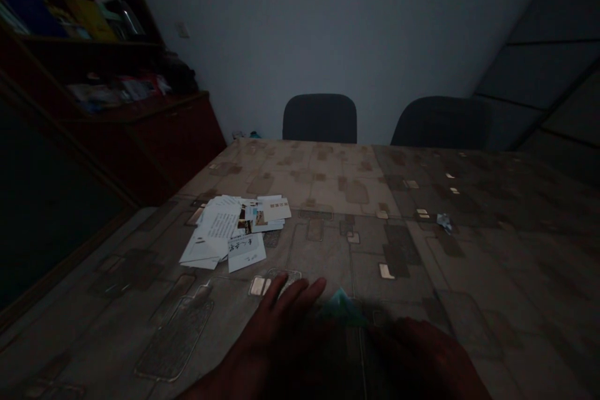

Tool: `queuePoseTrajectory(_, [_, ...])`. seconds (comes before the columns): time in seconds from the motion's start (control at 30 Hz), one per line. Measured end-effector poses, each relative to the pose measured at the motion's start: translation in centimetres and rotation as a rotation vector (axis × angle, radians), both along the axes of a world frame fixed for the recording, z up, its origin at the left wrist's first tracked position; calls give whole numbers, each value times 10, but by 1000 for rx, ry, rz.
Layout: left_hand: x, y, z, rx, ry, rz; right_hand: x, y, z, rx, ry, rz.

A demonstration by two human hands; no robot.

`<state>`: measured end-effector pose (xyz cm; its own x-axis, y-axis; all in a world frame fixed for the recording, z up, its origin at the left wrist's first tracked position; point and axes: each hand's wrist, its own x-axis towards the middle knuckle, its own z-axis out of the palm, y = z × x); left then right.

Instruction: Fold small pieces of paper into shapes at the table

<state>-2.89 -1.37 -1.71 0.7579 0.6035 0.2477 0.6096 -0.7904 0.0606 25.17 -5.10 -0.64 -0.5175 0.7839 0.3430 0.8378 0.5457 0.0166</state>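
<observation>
A small piece of green paper (343, 306), apparently folded to a peak, is between my two hands low in the view. My left hand (285, 319) is at its left side, outer fingers stretched and apart, with the thumb side closed on the paper in deep shadow. On the right, my right hand (419, 347) has its fingers curled together at the paper's right corner. Darkness hides both thumbs and the paper's lower part.
A patterned cloth covers the table (328, 175). Printed cards (234, 231) lie in a loose pile at left, and a crumpled scrap (444, 222) lies at right. Beyond the far edge stand two dark chairs (319, 117). A shelf unit (154, 131) with assorted items is at left.
</observation>
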Motion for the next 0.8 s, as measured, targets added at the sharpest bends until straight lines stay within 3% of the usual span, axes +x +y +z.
queuePoseTrajectory(0.13, [-10,6,-9,-39,-169,47,0,0,-4,-56,0,6])
queuePoseTrajectory(0.2, [-10,9,-5,-107,-255,112,-2,1,-4,-103,-3,-15])
queuePoseTrajectory(0.37, [3,15,12,-297,-433,126,-11,7,5,-203,-72,-68])
queuePoseTrajectory(0.8, [16,16,9,-359,-482,167,-45,31,30,-365,-1,-44])
